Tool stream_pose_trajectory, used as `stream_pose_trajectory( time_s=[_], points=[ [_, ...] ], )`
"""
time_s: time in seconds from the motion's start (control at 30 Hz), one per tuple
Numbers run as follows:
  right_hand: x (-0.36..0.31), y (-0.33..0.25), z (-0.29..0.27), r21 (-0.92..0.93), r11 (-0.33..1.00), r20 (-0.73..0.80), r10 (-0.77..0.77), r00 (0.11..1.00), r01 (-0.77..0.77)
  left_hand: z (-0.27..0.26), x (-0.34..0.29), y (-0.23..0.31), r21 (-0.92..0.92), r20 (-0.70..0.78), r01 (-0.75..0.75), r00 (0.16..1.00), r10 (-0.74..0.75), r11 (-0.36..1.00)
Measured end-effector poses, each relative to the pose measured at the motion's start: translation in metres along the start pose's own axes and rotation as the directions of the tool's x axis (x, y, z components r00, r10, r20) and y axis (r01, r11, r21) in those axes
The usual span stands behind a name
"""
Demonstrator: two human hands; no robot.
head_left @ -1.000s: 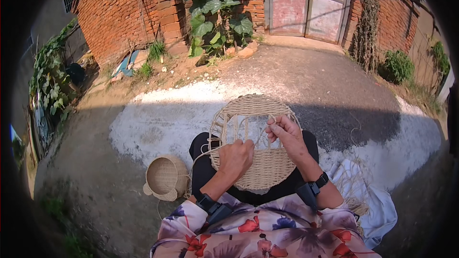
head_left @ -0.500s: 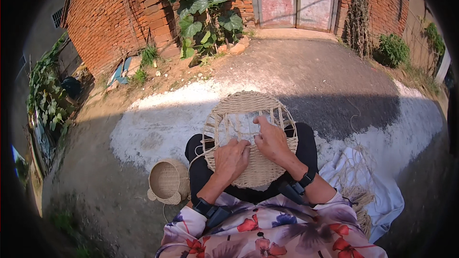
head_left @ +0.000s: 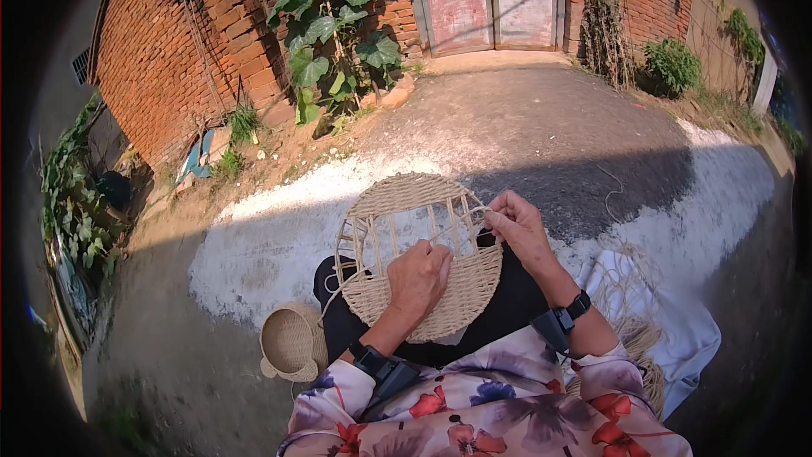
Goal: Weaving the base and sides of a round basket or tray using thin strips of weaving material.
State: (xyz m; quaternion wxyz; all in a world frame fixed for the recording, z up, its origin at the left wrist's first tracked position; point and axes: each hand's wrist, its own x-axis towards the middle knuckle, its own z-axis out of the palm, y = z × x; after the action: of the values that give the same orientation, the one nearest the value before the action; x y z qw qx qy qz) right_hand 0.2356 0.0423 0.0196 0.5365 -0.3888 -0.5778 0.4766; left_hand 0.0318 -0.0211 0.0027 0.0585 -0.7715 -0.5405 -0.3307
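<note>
A round woven piece (head_left: pixel 408 193) of tan cord lies tilted across my lap. Its upper and lower parts are densely woven, and bare uprights span an open gap between them. My left hand (head_left: pixel 418 279) is closed at the upper edge of the lower weave, knuckles up, its fingertips hidden. By the right rim, my right hand (head_left: pixel 519 230) pinches a tan cord (head_left: pixel 461 223), which runs across the uprights toward my left hand. Another length of cord loops off the left side of the woven piece.
On the ground at left stands a small woven basket (head_left: pixel 316 337). At right, a white cloth (head_left: pixel 683 354) lies under loose tan cord (head_left: pixel 633 334). Farther off are a brick wall (head_left: pixel 169 59), a leafy climbing plant (head_left: pixel 323 30) and a faded double door (head_left: pixel 457 13).
My right hand has moved from the middle of the gap out to the right rim, drawing the cord with it. My left hand has shifted slightly right across the weave. The view has tilted somewhat.
</note>
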Motion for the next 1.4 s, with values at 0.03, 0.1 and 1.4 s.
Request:
stream_pose_trajectory(
  time_s=[0.03, 0.1, 1.4],
  points=[
    [0.008, -0.002, 0.007, -0.03, 0.998, 0.035, -0.051, 0.998, 0.052, 0.003, 0.004, 0.003, 0.015, 0.019, 0.013, 1.0, -0.014, 1.0],
    [0.023, 0.002, 0.02, -0.082, 0.985, 0.12, -0.144, 0.982, 0.154, 0.007, 0.009, 0.005, 0.042, 0.053, 0.034, 0.998, -0.037, 0.999],
    [-0.02, -0.009, -0.034, 0.054, 0.975, 0.097, -0.221, 0.97, 0.217, -0.003, 0.046, 0.035, -0.477, 0.256, 0.258, 0.955, -0.148, 0.84]
  ],
)
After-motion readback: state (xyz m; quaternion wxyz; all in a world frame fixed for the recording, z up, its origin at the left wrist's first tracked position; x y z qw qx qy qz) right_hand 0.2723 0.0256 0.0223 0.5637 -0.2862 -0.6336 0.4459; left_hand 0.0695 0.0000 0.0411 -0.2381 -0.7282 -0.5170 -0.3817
